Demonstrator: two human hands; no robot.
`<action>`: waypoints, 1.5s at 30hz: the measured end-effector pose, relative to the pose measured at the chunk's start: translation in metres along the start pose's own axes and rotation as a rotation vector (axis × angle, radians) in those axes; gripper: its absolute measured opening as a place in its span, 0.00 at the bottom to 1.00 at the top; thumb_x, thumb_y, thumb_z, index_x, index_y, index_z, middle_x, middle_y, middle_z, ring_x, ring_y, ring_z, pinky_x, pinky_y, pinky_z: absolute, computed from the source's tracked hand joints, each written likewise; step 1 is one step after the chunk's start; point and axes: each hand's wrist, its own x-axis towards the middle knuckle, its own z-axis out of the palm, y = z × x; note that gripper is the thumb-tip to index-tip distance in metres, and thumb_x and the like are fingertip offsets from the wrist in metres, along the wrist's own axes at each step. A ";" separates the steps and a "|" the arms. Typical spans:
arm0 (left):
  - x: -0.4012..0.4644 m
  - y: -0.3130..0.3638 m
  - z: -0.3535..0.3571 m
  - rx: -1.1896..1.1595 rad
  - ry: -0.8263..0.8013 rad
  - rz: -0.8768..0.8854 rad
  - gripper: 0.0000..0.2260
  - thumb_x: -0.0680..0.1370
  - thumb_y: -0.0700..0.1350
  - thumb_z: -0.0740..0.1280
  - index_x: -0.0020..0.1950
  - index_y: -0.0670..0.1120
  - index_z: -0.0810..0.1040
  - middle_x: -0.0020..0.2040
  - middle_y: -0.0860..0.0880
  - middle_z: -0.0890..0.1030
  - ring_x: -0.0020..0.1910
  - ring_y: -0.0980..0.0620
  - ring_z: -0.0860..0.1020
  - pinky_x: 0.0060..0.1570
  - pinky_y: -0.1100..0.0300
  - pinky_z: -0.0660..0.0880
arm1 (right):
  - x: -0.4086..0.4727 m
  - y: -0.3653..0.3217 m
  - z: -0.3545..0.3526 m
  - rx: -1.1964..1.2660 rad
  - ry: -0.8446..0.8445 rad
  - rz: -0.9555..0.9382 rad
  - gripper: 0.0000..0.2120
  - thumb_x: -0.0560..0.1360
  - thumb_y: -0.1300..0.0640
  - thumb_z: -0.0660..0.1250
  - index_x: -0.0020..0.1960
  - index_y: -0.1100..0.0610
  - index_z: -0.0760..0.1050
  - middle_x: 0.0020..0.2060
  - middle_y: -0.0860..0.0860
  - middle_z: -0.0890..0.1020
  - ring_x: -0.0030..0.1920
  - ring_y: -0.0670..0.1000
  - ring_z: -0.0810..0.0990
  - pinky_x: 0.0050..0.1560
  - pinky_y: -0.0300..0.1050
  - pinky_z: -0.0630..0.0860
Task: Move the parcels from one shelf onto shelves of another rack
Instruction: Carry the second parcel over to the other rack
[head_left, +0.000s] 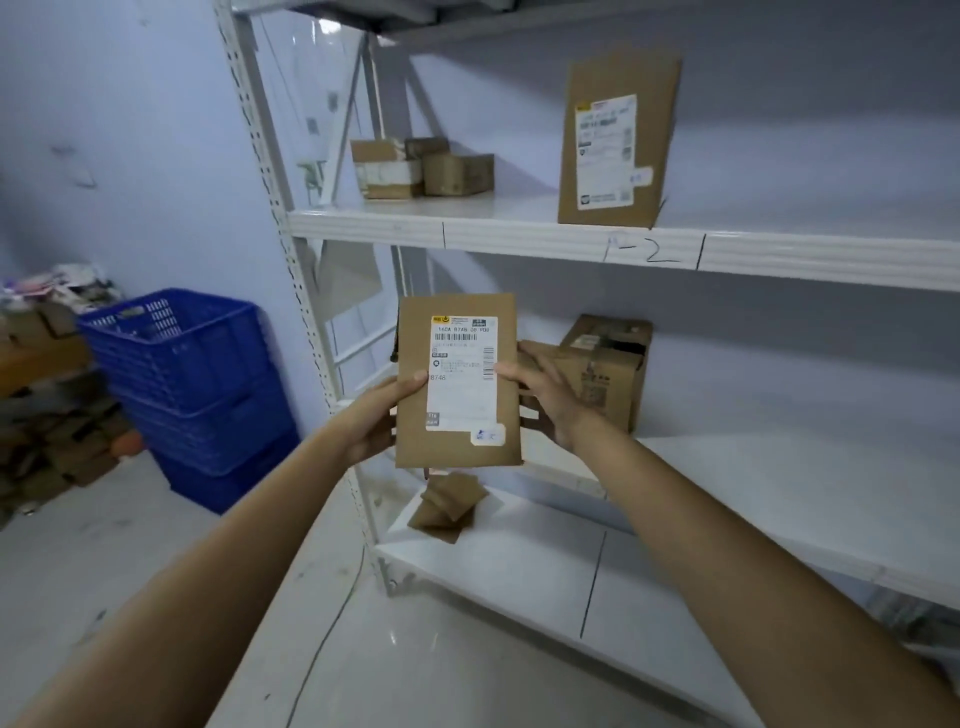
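You're facing the rack, so take its front post as ref. Right of post, upper shelf: small boxes at the back near the post, upright parcel further right. Mid shelf: box toward the back. Held parcel sits in front of that shelf, just right of post, left hand on its left edge, right hand on its right edge. Low shelf: folded envelopes under the parcel. Left of post: stacked crates on floor, clutter pile beyond them.

Single head-worn wide-angle view, facing forward and slightly down at a white shelving rack close in front. Both forearms enter from the lower edge.
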 end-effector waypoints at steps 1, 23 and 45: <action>0.007 0.011 -0.013 0.013 0.001 0.007 0.26 0.79 0.55 0.66 0.76 0.47 0.70 0.71 0.41 0.77 0.71 0.38 0.75 0.72 0.39 0.69 | 0.014 -0.007 0.010 0.000 -0.002 -0.013 0.34 0.70 0.48 0.75 0.73 0.44 0.67 0.62 0.53 0.82 0.62 0.57 0.80 0.59 0.56 0.78; 0.210 0.273 -0.162 0.117 -0.174 0.407 0.54 0.56 0.63 0.81 0.79 0.47 0.67 0.75 0.42 0.73 0.73 0.40 0.73 0.72 0.42 0.68 | 0.302 -0.224 0.087 -0.144 -0.005 -0.381 0.33 0.72 0.47 0.74 0.73 0.47 0.65 0.61 0.55 0.81 0.50 0.53 0.82 0.38 0.44 0.78; 0.384 0.295 -0.189 -0.167 -0.509 0.505 0.37 0.71 0.44 0.70 0.79 0.42 0.63 0.75 0.39 0.72 0.74 0.38 0.71 0.73 0.39 0.66 | 0.387 -0.218 0.077 -0.125 0.315 -0.454 0.31 0.71 0.60 0.73 0.70 0.43 0.70 0.49 0.48 0.87 0.49 0.49 0.85 0.57 0.48 0.77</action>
